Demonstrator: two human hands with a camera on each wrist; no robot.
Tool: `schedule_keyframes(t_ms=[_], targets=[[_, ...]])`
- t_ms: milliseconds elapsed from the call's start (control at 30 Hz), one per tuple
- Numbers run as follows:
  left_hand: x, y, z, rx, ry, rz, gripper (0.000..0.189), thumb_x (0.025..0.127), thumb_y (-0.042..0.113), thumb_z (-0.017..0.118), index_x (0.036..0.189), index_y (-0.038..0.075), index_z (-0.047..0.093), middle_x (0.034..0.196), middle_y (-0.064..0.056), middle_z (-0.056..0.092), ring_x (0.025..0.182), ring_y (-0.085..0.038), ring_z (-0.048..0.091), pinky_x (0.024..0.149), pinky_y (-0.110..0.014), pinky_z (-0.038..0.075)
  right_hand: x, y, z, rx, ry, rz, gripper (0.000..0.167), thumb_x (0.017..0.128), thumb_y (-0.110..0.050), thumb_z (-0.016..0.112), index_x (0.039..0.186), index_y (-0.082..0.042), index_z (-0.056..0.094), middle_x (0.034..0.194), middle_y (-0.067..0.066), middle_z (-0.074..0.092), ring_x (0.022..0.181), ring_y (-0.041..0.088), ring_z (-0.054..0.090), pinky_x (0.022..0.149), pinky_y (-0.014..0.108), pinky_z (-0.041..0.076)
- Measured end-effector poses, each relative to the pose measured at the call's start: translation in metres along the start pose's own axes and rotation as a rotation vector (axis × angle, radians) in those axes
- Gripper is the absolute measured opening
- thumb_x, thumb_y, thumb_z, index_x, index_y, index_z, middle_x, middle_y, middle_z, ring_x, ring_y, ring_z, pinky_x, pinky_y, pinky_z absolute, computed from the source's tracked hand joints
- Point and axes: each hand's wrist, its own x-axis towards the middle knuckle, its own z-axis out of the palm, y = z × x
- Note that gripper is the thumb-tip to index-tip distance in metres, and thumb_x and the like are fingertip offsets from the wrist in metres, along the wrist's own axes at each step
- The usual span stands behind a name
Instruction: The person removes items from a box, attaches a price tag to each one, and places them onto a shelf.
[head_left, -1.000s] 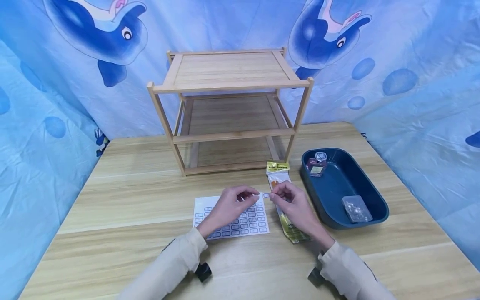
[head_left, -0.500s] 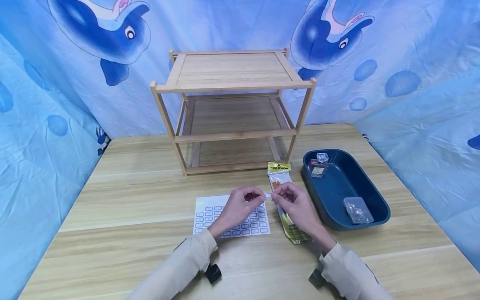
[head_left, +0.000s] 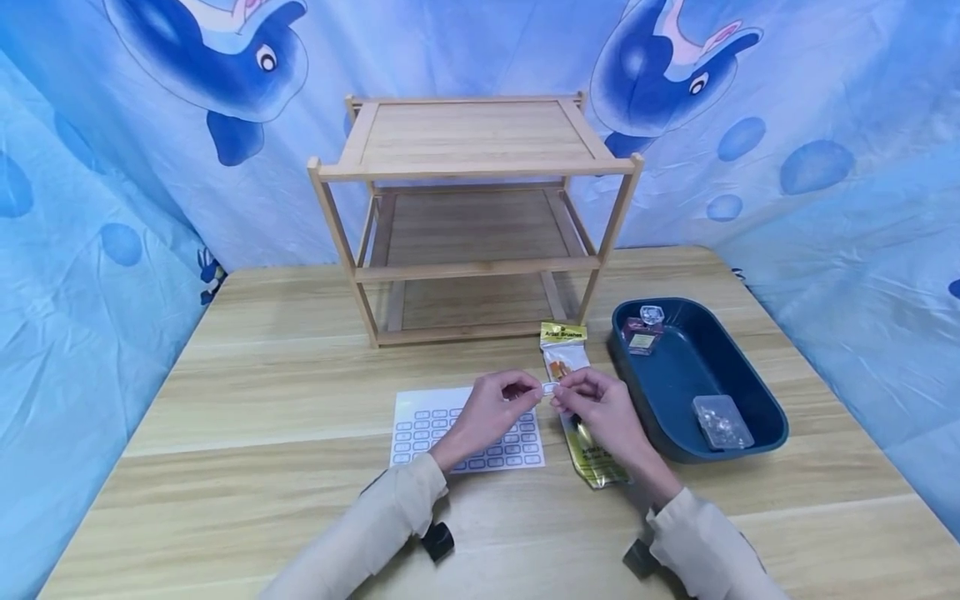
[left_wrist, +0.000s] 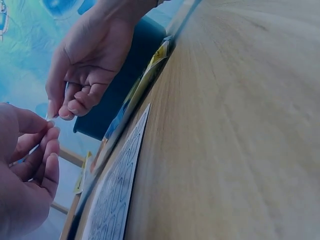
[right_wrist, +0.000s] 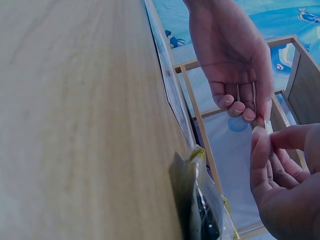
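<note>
A small white label sticker (head_left: pixel 551 388) with a dark border is held up between my hands. My left hand (head_left: pixel 497 410) pinches one end, and the fingertips of my right hand (head_left: pixel 604 410) pinch the other. In the right wrist view the sticker (right_wrist: pixel 268 127) shows as a thin pale strip between the fingertips. Below my left hand lies a white sheet of labels (head_left: pixel 408 402), partly covered by that hand and forearm. Under my right hand a clear and yellow pack marked Artist Brushes (head_left: pixel 564 333) lies on the table, its middle partly hidden.
To the right stands a dark blue basin (head_left: pixel 686 371) holding a pinkish perfume bottle (head_left: pixel 643 335) and a clear plastic box (head_left: pixel 723 422) of small pieces. A three-tier wooden rack (head_left: pixel 480 167) rises behind. Curtains with dolphins (head_left: pixel 247 58) surround the wooden table (head_left: pixel 240 400).
The left fingers have come to the sticker, which at first lay at the right fingertips with a gap to the left. The view has shifted slightly; sheet, pack and basin stay put.
</note>
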Motion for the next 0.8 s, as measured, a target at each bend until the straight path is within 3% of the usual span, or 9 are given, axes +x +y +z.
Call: schedule_keyframes(t_ms=[200,600,800], targets=[[0.007,0.001,0.009,0.015,-0.001,-0.030,0.009,0.097,0.005,0.069,0.102,0.003,0.077,0.094,-0.003,0.075,0.082,-0.009,0.064,0.076,-0.026,0.055,0.001,0.000,-0.006,-0.087,0.049,-0.026,0.009,0.099,-0.001,0.067,0.100,0.008,0.068,0.087,0.015,0.073,0.077,0.019,0.070,0.071,0.026,0.059],[0.016,0.002,0.027,0.010,0.001,-0.090,0.011,0.095,0.005,0.070,0.102,0.000,0.077,0.096,-0.007,0.076,0.086,-0.013,0.067,0.079,-0.024,0.055,-0.003,0.003,-0.013,-0.393,0.162,-0.083,0.005,0.096,-0.005,0.071,0.097,0.001,0.071,0.084,0.007,0.069,0.075,0.020,0.060,0.062,0.023,0.047],[0.021,0.002,0.035,0.010,-0.011,-0.132,0.011,0.093,0.006,0.071,0.100,0.001,0.077,0.093,-0.006,0.076,0.084,-0.012,0.068,0.079,-0.023,0.056,-0.006,0.004,-0.016,-0.441,0.180,-0.068,0.005,0.098,-0.005,0.068,0.097,-0.001,0.070,0.082,0.007,0.067,0.073,0.020,0.058,0.060,0.023,0.046]])
